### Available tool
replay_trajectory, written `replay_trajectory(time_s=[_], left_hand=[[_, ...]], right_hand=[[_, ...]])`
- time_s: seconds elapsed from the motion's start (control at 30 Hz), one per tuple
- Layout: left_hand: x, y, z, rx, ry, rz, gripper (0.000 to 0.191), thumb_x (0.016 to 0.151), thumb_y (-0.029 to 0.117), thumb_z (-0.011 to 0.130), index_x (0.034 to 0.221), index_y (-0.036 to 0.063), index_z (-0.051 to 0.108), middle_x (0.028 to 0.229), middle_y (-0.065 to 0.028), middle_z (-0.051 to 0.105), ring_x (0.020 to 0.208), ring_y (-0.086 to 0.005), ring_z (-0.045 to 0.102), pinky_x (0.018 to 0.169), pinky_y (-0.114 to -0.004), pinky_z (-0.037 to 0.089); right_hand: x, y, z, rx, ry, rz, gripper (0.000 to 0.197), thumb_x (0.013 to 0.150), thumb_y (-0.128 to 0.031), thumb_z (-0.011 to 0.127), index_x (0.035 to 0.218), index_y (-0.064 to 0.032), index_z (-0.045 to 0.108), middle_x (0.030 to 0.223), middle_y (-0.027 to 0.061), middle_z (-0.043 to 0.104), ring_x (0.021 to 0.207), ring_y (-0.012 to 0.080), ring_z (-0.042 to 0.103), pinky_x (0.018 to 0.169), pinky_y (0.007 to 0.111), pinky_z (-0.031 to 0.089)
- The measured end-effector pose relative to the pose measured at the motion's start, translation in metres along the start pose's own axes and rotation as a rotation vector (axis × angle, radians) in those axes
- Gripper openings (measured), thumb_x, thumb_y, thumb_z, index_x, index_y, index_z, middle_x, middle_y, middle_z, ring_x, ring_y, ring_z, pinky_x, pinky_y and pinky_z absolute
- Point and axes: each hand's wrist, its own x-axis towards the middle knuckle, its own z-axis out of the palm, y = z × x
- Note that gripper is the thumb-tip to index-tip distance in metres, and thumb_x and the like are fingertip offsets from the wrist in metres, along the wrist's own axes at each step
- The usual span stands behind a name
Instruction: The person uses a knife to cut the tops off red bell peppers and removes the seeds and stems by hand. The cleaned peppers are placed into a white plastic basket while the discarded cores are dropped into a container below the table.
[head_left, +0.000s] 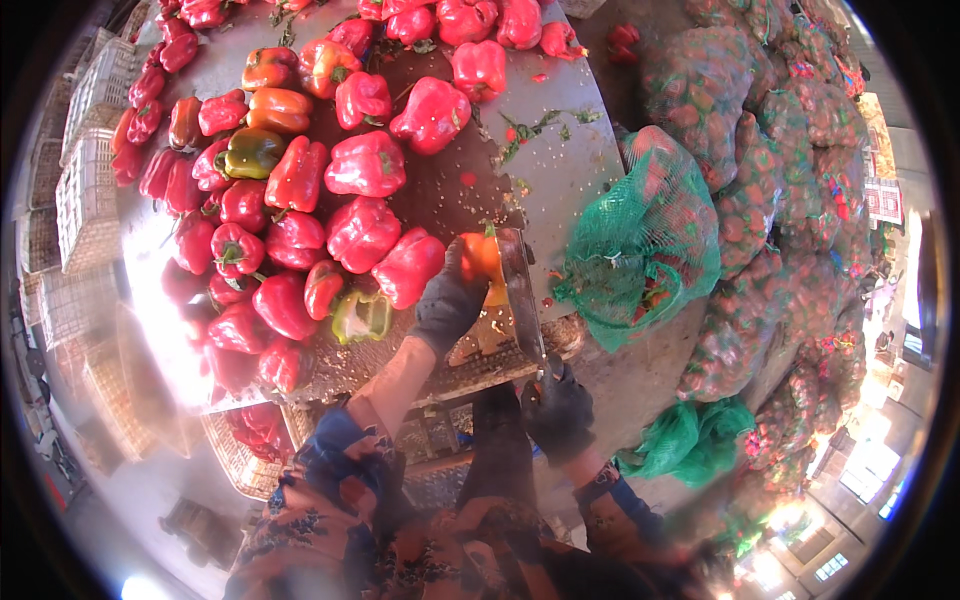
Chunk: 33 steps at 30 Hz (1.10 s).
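Observation:
My left hand (448, 304), in a dark glove, holds an orange bell pepper (484, 259) down near the front edge of the table. In my gloved right hand (559, 412) is the handle of a broad-bladed knife (519, 292). Its blade lies along the pepper's right side; whether it has cut in cannot be told. A cut piece of green pepper (362, 316) rests left of my left hand, its pale inside showing. Close to the left fingers sits a red bell pepper (410, 267). Many more red peppers (285, 304) spread to the left, with a green-brown one (252, 153) among them.
Seeds and scraps dot the metal tabletop (555, 157). At its right edge leans a green mesh sack (641, 232); filled sacks (697, 97) are piled beyond. Another green mesh sack (690, 439) lies on the floor. Crates (94, 202) are stacked left, and a crate (244, 461) of red pieces stands below the table.

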Motion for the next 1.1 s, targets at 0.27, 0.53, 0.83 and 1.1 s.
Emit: replay_trajectory(time_s=[0.27,0.53,0.83,1.1], left_hand=[[0.001,-0.002,-0.013,0.065,-0.068,0.039,0.066,0.079,0.023,0.057,0.133,0.0099,0.020,0.086,-0.0241,0.058,0.082,-0.0402,0.057,0.068,-0.043,0.044],[0.002,0.005,-0.013,0.087,-0.078,0.005,0.062,0.079,0.022,0.056,0.131,0.0089,0.023,0.088,-0.0243,0.058,0.083,-0.0414,0.056,0.068,-0.045,0.044],[0.008,-0.007,0.005,0.039,-0.042,-0.004,0.059,0.078,0.024,0.057,0.127,0.0059,0.029,0.090,-0.0231,0.059,0.085,-0.0410,0.056,0.069,-0.047,0.044],[0.009,-0.033,0.035,0.090,-0.080,0.146,0.059,0.077,0.022,0.053,0.128,0.0082,0.028,0.076,-0.0259,0.058,0.073,-0.0427,0.056,0.065,-0.051,0.042]], right_hand=[[0.036,-0.021,-0.050,-0.009,0.076,-0.530,0.040,0.074,-0.023,0.055,0.106,-0.0007,0.049,0.083,0.0176,0.057,0.064,0.0313,0.058,0.057,0.042,0.046],[0.053,-0.019,-0.055,-0.136,0.043,-0.736,0.028,0.071,-0.018,0.055,0.094,-0.0017,0.057,0.076,0.0153,0.058,0.068,0.0292,0.058,0.052,0.038,0.046],[0.084,-0.011,-0.008,-0.973,-0.398,-0.680,0.016,0.064,-0.011,0.053,0.068,-0.0012,0.065,0.073,0.0169,0.057,0.061,0.0288,0.056,0.044,0.039,0.044],[0.132,0.029,0.079,-1.136,-0.262,-0.555,0.015,0.070,-0.014,0.052,0.070,-0.0043,0.064,0.073,0.0127,0.059,0.062,0.0253,0.058,0.050,0.039,0.046]])
